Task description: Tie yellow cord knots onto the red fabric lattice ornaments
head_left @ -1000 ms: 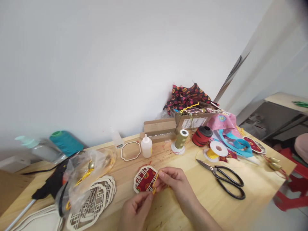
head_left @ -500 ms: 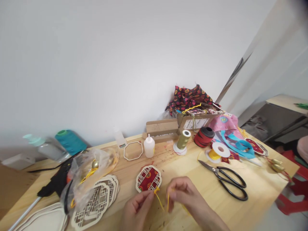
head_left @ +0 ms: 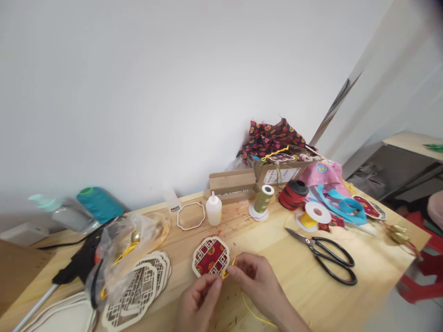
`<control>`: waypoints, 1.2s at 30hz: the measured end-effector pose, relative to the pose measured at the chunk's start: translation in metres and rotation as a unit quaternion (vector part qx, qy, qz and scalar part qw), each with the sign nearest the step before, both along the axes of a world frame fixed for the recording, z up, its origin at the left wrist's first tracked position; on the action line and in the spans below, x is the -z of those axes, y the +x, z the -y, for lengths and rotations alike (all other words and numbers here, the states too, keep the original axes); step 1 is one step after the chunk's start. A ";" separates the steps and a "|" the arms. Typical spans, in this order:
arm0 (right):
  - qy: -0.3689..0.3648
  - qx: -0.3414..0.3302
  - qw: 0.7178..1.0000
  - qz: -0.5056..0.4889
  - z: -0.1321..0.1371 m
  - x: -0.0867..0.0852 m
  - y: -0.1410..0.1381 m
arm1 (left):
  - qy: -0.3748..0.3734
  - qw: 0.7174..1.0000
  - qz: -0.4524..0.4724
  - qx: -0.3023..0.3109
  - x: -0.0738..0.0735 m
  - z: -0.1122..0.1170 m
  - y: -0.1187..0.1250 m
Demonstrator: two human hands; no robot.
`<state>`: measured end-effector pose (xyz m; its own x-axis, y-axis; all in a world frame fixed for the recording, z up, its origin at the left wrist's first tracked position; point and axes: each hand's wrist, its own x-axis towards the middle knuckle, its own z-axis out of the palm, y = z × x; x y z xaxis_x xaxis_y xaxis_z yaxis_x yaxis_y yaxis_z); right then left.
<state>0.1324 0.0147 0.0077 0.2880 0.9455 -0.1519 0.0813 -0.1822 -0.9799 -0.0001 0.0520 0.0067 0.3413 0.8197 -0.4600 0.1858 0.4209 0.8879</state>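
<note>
A small wooden lattice ornament with red patterned cloth [head_left: 211,256] lies on the wooden table [head_left: 277,272] in front of me. A thin yellow cord [head_left: 225,274] is fastened at its near edge. My left hand [head_left: 199,302] pinches the cord with thumb and forefinger close to the ornament. My right hand [head_left: 256,279] pinches the same cord from the right, and the cord's loose tail [head_left: 254,313] trails toward me under that hand. Both hands meet at the ornament's lower right edge.
Black scissors [head_left: 327,258] lie to the right. Behind are a glue bottle [head_left: 213,210], an empty wooden frame [head_left: 191,216], spools of olive [head_left: 263,199], red [head_left: 293,193] and yellow [head_left: 313,216] cord, and a cardboard box [head_left: 263,175]. Stacked lattice pieces [head_left: 138,286], a plastic bag [head_left: 128,244] and a glue gun [head_left: 78,263] lie left.
My hands drew apart with the yellow cord stretched between them, then came back together at the ornament's edge. The ornament stayed on the table.
</note>
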 end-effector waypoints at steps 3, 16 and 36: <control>0.066 0.048 0.995 0.065 0.002 -0.006 0.002 | 0.002 1.000 0.011 -0.010 0.003 0.001 0.000; 0.039 -0.055 0.992 0.109 0.004 0.005 -0.004 | 0.049 0.997 0.036 0.041 0.002 -0.006 -0.005; 0.062 -0.115 0.954 0.270 0.004 0.003 -0.014 | 0.133 0.987 -0.055 0.071 0.001 -0.009 -0.015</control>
<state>0.1182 0.0111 0.0051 0.0748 0.9942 0.0773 0.6050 0.0164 -0.7961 -0.0155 0.0608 0.0059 0.4208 0.8640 -0.2765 0.3284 0.1390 0.9342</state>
